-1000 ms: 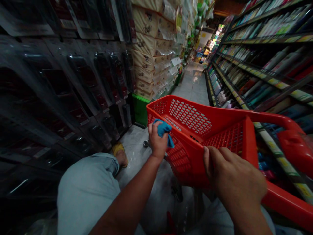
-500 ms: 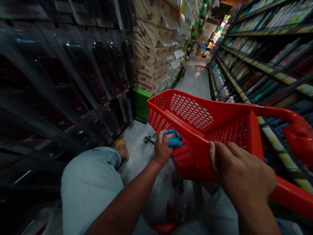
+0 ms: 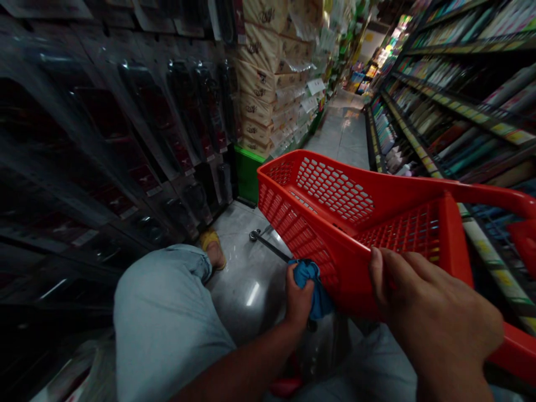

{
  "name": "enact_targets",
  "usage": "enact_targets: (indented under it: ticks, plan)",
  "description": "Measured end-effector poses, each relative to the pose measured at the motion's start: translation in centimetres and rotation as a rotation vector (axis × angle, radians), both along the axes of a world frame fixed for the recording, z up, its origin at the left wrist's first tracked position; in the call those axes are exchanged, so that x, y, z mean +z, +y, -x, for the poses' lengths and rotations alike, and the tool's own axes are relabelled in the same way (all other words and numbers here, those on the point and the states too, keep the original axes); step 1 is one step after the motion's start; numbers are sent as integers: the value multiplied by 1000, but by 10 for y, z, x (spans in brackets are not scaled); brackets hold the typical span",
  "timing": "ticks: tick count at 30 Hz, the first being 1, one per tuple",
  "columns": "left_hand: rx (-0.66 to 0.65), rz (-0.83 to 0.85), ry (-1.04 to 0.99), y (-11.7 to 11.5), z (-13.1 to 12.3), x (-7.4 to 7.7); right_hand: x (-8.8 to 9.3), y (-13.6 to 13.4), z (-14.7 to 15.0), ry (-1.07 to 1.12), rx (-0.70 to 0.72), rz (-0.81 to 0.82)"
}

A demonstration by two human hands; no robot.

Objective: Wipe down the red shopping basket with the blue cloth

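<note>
Two hands were on the red basket (image 3: 335, 223) in the head view, the only view I had. My left hand (image 3: 298, 296) was low, at the near bottom corner of the basket's left side wall. Its grip was closed tight around a bunched blue cloth (image 3: 314, 279), which pressed on the outside of the mesh just above the floor (image 3: 251, 285). My right hand (image 3: 435, 318) held the near rim of the basket, with the thumb on the outer wall. This grip was closed too, though the fingertips were hidden from me.

One second before, the cloth was up at the top rim of that same wall, and half a second before it was about halfway down the mesh. Now it was at the lowest near part. So the cloth travelled down and toward me, and I judge that the stroke covered much of this outer wall. The right hand stayed at the same rim.

My bent knee (image 3: 167, 318) in pale trousers was left of the cloth, and my foot in a yellow sandal (image 3: 213, 245) stood beyond it. A thin metal bar (image 3: 268, 247) ran under the basket. Full shelves (image 3: 460, 111) lined the aisle on the right.
</note>
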State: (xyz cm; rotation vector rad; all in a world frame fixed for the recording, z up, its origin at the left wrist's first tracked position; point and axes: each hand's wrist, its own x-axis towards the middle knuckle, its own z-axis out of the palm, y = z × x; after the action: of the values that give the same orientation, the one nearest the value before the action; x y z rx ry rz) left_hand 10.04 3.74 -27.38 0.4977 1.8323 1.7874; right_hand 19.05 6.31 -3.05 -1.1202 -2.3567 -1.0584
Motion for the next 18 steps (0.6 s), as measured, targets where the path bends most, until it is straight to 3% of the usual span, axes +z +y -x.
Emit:
enact_targets:
  ticks: [2, 6, 9, 13, 18]
  plan:
    - [50, -22, -7, 19, 30, 7, -1, 0, 0, 15, 10, -3]
    - [231, -95, 15, 78, 127, 30, -2, -1, 0, 39, 7, -2]
    - [331, -155, 61, 106, 189, 51, -4, -2, -6, 45, 75, 11]
    - [357, -193, 117, 107, 234, 66, -7, 3, -18, 80, 157, -2]
    - [285, -164, 124, 88, 259, 64, -8, 21, -32, 75, 306, -81]
